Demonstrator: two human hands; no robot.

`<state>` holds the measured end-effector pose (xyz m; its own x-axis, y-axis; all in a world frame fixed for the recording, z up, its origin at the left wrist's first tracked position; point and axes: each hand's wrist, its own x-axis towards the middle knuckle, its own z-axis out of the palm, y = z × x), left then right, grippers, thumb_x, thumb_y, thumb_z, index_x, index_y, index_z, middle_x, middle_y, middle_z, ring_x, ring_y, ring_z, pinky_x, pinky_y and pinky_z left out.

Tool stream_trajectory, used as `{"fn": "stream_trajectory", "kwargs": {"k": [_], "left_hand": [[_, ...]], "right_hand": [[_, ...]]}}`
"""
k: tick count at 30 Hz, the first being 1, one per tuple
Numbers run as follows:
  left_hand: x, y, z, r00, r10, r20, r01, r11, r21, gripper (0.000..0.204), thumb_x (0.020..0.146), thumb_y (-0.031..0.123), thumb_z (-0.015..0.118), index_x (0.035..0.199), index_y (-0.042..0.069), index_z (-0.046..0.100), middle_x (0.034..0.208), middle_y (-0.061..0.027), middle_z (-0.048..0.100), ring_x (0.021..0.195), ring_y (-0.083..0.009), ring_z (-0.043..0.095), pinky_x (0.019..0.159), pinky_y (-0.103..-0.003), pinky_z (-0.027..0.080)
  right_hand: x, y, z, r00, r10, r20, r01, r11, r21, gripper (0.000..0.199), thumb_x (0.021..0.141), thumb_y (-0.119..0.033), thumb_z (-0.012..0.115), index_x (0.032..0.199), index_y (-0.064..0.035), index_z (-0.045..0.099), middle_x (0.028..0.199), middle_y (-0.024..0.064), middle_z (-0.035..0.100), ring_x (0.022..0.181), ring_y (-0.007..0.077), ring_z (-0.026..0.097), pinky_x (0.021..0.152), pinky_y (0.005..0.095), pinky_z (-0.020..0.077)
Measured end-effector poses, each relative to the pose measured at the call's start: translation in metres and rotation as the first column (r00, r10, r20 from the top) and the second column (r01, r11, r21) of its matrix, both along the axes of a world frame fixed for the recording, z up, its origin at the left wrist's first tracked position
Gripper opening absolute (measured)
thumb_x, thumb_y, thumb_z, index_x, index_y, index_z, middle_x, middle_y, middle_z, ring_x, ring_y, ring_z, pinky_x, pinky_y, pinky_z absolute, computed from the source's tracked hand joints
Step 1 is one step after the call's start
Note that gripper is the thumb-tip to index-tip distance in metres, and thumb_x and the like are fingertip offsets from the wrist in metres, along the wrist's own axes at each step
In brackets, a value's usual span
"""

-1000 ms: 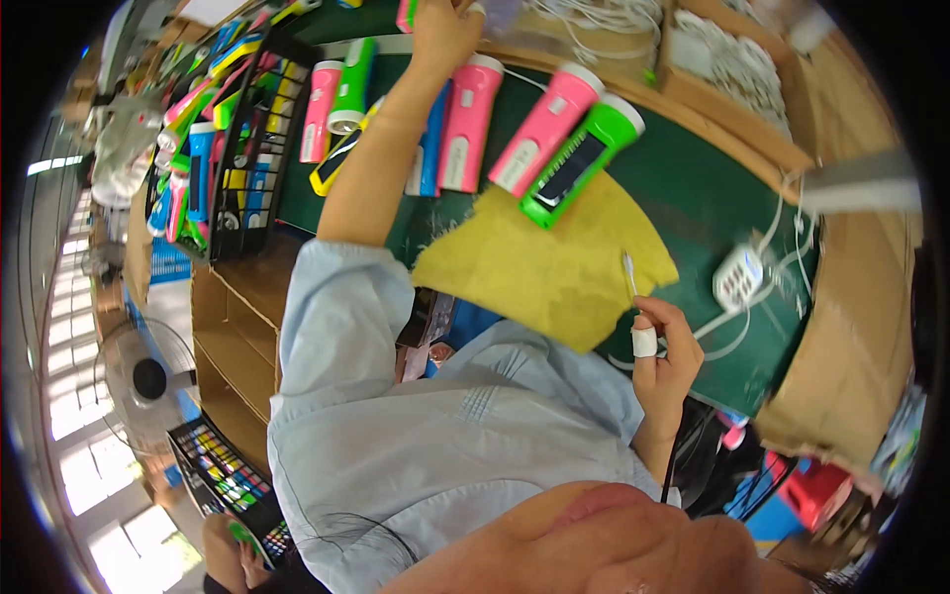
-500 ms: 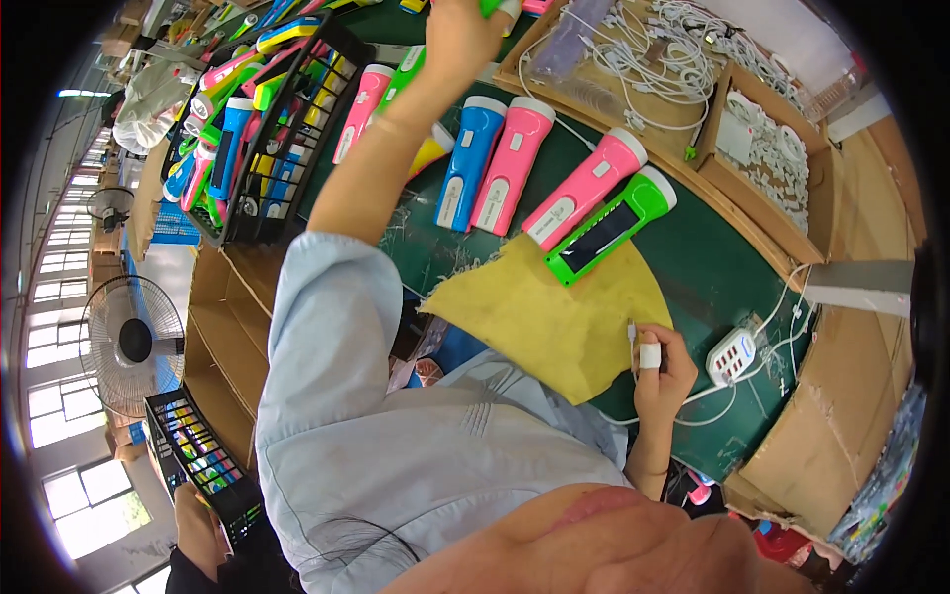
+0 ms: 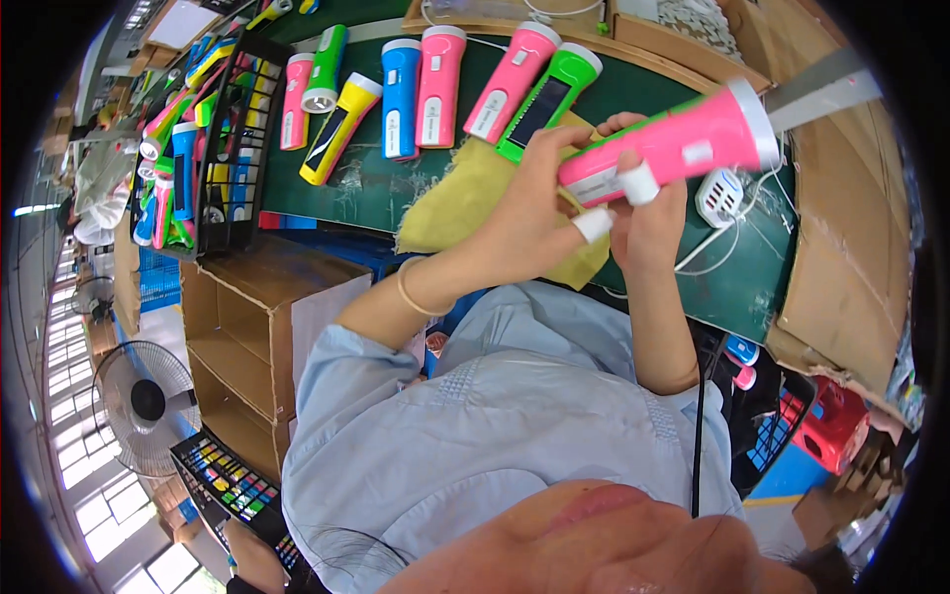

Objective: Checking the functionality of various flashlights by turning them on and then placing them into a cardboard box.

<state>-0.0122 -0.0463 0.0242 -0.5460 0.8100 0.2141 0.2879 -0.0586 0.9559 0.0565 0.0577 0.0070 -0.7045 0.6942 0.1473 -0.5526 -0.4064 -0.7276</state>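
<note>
A pink flashlight [image 3: 714, 137] with a white head is held at an angle, head up and to the right, and a strip of green shows along its far side. My left hand [image 3: 539, 213] grips its tail end. My right hand [image 3: 655, 223] is closed around the same end from the right, its white-taped thumb on the body. Whether a cable plug is still in the right hand is hidden. Under the hands lies a yellow cloth [image 3: 450, 210]. A green flashlight [image 3: 550, 101] with a dark panel and another pink flashlight [image 3: 513, 81] lie just beyond.
On the green table [image 3: 371, 203], a blue flashlight [image 3: 400, 99], a yellow flashlight [image 3: 341, 129] and several others lie in a row. A black basket [image 3: 233, 148] of flashlights stands left. A white multi-port charger [image 3: 719, 198] sits right, below a cardboard box [image 3: 693, 30].
My left hand has come back from the far side of the table and now holds a pink flashlight by my right hand, which earlier held a white cable plug. The view has shifted.
</note>
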Motion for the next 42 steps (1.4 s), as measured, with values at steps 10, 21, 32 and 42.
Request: {"fn": "stream_trajectory", "kwargs": {"k": [10,21,32,42], "left_hand": [[0.039,-0.009,-0.03,0.772,0.261,-0.579,-0.342,0.939,-0.033,0.059,0.065,0.004,0.072,0.116,0.001,0.041,0.097,-0.0171,0.05,0.086,-0.0344,0.054,0.071,-0.035,0.046],[0.026,0.003,-0.037,0.725,-0.242,0.645,0.141,0.969,0.204,0.038,0.081,0.011,0.061,0.113,0.001,0.044,0.106,-0.011,0.055,0.088,-0.0169,0.058,0.076,-0.029,0.049],[0.004,0.046,-0.007,0.358,-0.191,0.914,0.093,0.981,0.169,0.032,0.089,0.033,0.051,0.098,0.002,0.047,0.08,-0.0115,0.058,0.058,-0.0188,0.059,0.048,-0.032,0.052],[-0.018,0.05,-0.009,0.726,-0.003,0.688,-0.059,0.996,0.067,0.018,0.083,0.008,0.052,0.099,0.0,0.049,0.091,-0.0115,0.058,0.079,-0.0203,0.059,0.068,-0.035,0.052]], "right_hand": [[0.022,-0.01,0.01,0.934,0.091,0.347,-0.029,0.983,-0.18,0.045,0.081,-0.025,0.063,0.112,0.0027,0.045,0.105,0.016,0.055,0.094,0.0269,0.057,0.084,0.0346,0.0468],[0.06,-0.026,-0.007,0.717,-0.05,0.695,-0.346,0.84,0.418,0.046,0.078,-0.024,0.064,0.11,0.0031,0.046,0.087,0.0215,0.061,0.079,0.0342,0.061,0.069,0.04,0.0474],[0.046,0.005,-0.062,0.709,-0.619,0.337,-0.229,0.249,0.941,0.018,0.066,0.007,0.055,0.082,0.0,0.05,0.075,0.0139,0.047,0.072,0.0328,0.049,0.064,0.0417,0.0417],[0.06,0.041,-0.041,0.691,-0.26,0.675,-0.175,0.846,0.504,0.01,0.083,-0.006,0.055,0.092,-0.0006,0.056,0.08,0.0034,0.06,0.073,0.0076,0.053,0.064,0.0225,0.0431]]}}
